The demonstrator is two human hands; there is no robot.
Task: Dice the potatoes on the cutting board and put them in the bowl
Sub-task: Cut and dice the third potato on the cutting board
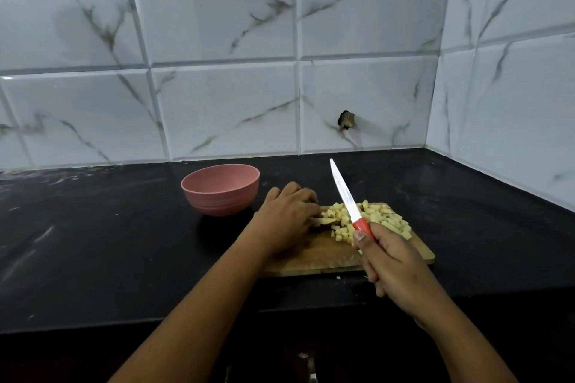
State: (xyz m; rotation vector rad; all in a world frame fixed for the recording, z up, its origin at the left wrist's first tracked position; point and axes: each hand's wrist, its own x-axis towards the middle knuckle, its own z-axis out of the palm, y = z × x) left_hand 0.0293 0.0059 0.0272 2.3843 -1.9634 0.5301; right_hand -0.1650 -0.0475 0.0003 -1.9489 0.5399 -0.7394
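Potato strip (326, 221) half under left hand (287, 216), knife handle (362, 225) inside right hand (395, 261)

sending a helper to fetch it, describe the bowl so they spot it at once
On the black countertop under the marble-tiled wall, look just left of the wooden cutting board. The bowl stands there: round, pink, ribbed near its base, the only dish in view.
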